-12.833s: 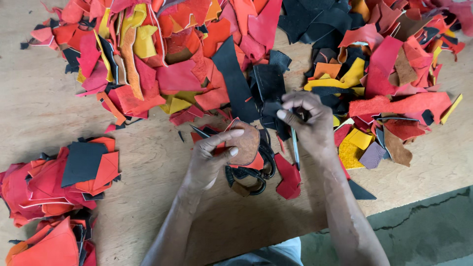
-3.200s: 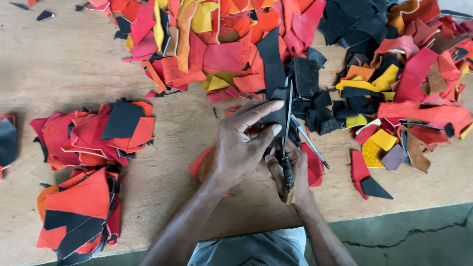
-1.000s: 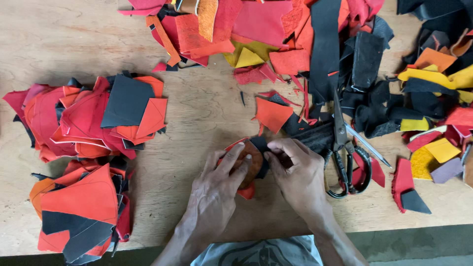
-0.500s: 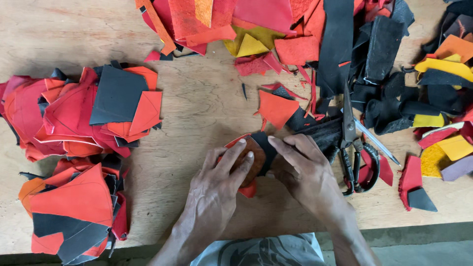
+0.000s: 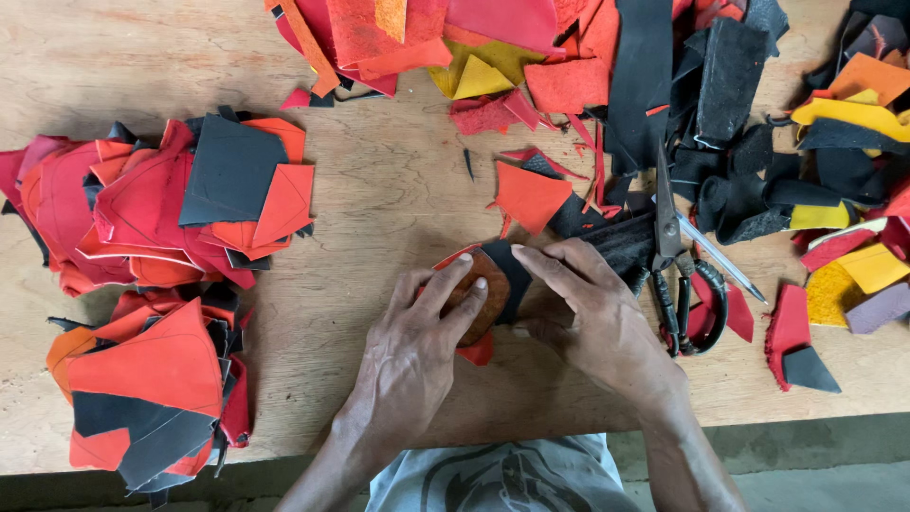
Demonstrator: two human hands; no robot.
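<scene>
A wooden work table (image 5: 398,218) fills the view and carries all the material. Along its far edge and right side a large loose heap of leather offcuts (image 5: 664,66) is spread, in red, orange, black and yellow. On the left side two sorted stacks are laid: an upper stack of cut pieces (image 5: 161,209), topped by a black piece and an orange piece, and a lower stack (image 5: 152,389), topped by a broad orange piece with black pieces beneath it. The two stacks lie just beside each other and well apart from the hands.

Near the front edge, at the middle of the table, both hands are placed flat over a small group of parts. The left hand (image 5: 408,365) is pressed down with its fingers extended over a brown rounded template (image 5: 479,289); nothing is enclosed by it. The right hand (image 5: 597,318) is likewise laid open, with its fingertips resting on a black leather piece (image 5: 507,270) that lies partly over the template. A red leather piece (image 5: 477,349) is seen under the template, its corner showing between the two hands. All three parts lie on the table surface and are held down by pressure, not pinched.

A pair of black-handled scissors (image 5: 678,275) lies on the table just beside the right hand, untouched, with its blades slightly parted and pointing away from the person. A small orange triangular offcut (image 5: 531,194) lies just beyond the hands.
</scene>
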